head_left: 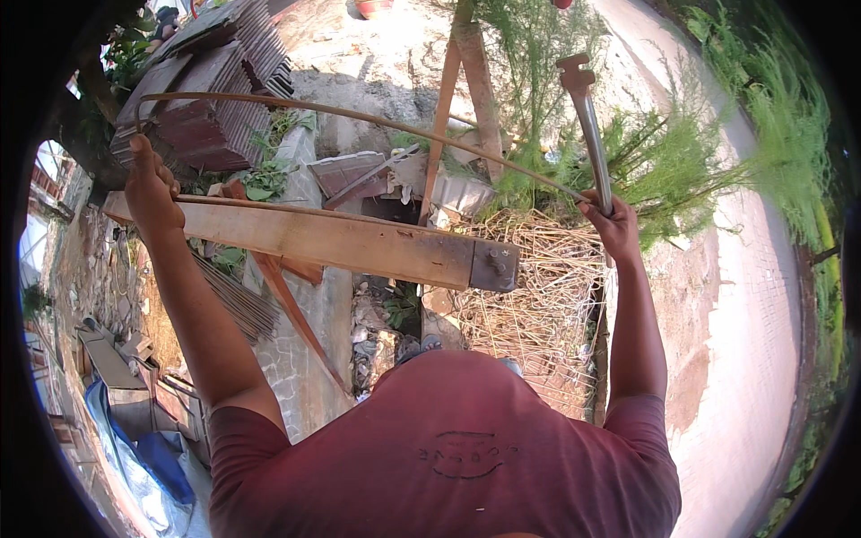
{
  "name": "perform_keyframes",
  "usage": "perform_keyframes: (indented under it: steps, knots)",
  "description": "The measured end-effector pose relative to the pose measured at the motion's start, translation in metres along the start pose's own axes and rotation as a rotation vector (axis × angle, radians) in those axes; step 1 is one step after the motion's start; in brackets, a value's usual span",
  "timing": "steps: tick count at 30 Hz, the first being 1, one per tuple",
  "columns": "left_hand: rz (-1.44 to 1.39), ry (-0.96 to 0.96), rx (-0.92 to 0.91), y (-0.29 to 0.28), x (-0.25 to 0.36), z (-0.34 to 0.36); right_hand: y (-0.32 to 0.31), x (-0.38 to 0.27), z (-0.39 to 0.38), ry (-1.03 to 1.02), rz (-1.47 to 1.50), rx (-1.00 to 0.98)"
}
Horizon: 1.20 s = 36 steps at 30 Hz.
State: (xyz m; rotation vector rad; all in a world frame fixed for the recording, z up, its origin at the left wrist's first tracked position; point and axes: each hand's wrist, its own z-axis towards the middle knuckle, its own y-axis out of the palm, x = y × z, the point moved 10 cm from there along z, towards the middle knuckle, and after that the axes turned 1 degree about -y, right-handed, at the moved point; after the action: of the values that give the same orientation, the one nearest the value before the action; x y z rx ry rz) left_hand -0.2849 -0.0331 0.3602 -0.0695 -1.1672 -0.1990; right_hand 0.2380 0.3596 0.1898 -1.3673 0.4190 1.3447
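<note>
My left hand (154,186) is closed round the bent-down end of a thin rusty steel rod (350,114) at the left. From there the rod bows across in front of me to my right hand (612,224). That hand is wrapped round the lower part of a shiny bar-bending wrench (592,134), whose notched brown head points up and away. The rod's right end meets my right fingers; whether they pinch it too, I cannot tell. Below the rod stretches a wooden beam (332,238), with a dark metal plate (494,264) bearing short pins at its right end.
A heap of bent rusty rods (529,314) lies below the plate. Straight rods (235,296) are bundled left of the beam's leg. Corrugated sheets (211,108) are stacked far left, a wooden post (480,94) stands ahead, and feathery green branches (664,161) spread at right.
</note>
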Motion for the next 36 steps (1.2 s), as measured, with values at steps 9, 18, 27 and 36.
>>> perform_keyframes:
  steps: [9, 18, 27, 36]
  knots:
    - [0.362, -0.748, -0.246, -0.05, -0.32, -0.078, 0.053, 0.087, -0.081, 0.311, -0.003, -0.317]
    - [0.862, -0.327, -0.31, -0.017, -0.314, -0.09, 0.059, 0.139, -0.086, 0.351, -0.237, -0.283]
    - [1.221, -0.062, -0.295, -0.007, -0.303, -0.085, 0.078, 0.117, -0.096, 0.354, -0.217, -0.352]
    - [1.141, -0.042, -0.253, -0.004, -0.312, -0.08, 0.088, 0.116, -0.094, 0.405, -0.24, -0.37]
